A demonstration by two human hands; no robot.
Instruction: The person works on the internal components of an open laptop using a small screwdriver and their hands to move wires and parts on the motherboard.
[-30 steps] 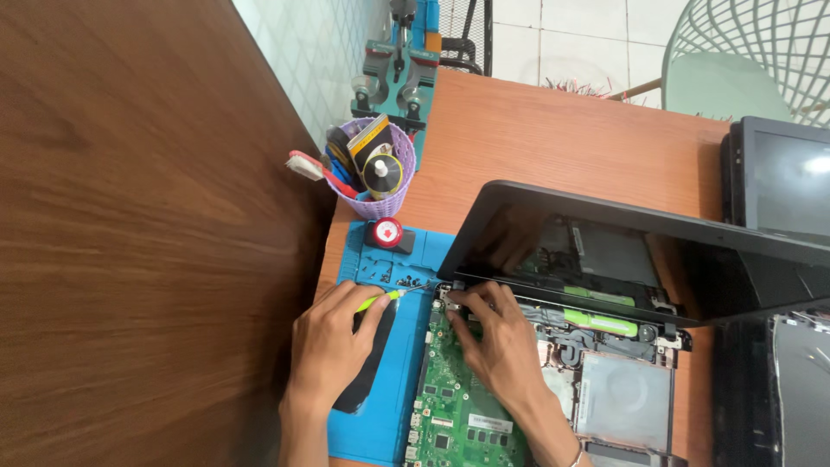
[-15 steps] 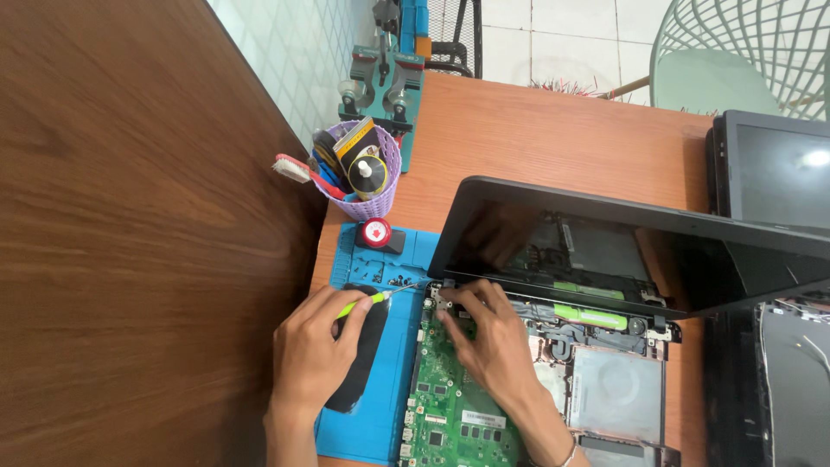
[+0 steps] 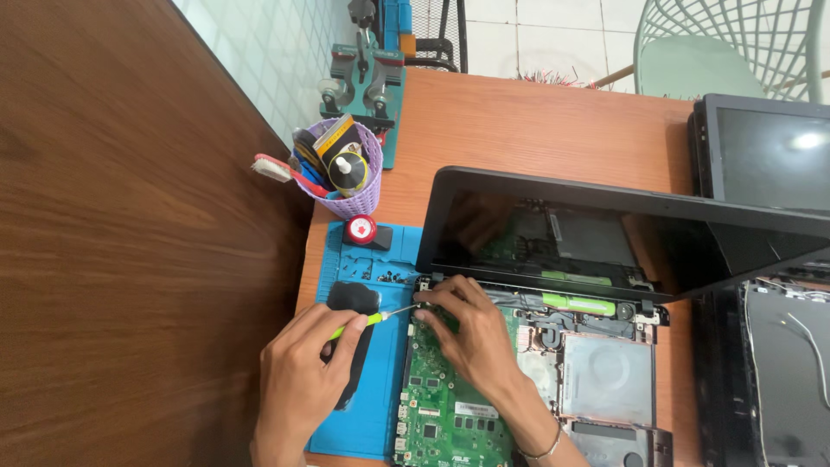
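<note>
While your left hand (image 3: 303, 380) grips the green-handled screwdriver (image 3: 367, 320), its tip meets the opened black laptop's green circuit board (image 3: 450, 406) at the hinge corner, where your right hand (image 3: 471, 333) presses, fingers bent; the blue rubber mat (image 3: 380, 406) lies beside the board.

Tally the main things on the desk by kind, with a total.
Opened laptops: 2
Green circuit boards: 1
Green-handled screwdrivers: 1
Blue repair mats: 1
Purple tool baskets: 1
Hands: 2, left hand, right hand
Total: 8
</note>
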